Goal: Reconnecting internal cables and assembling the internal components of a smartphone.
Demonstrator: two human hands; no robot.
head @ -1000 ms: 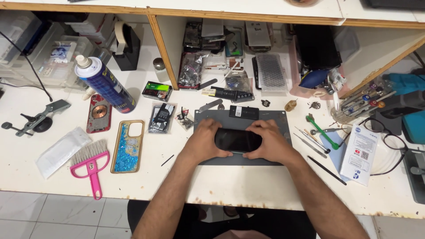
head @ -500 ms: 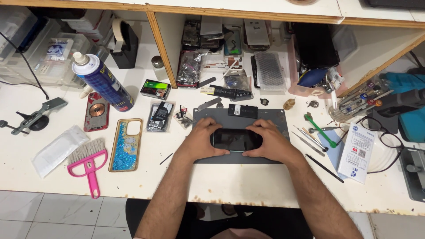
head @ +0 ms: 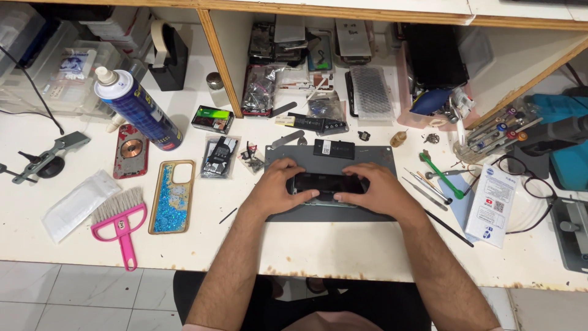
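A glossy black glass phone is seen on a matt grey mat. The brush is smooth pink plastic; the bench is worn white laminate.

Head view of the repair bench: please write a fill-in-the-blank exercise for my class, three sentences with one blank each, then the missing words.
1. Both hands, the left hand and the right hand, hold a dark ____ over the grey mat.
2. The brush near the table's front edge has a ____ handle.
3. The glittery phone case lies to the ____ of the brush.

Missing words: phone; pink; right
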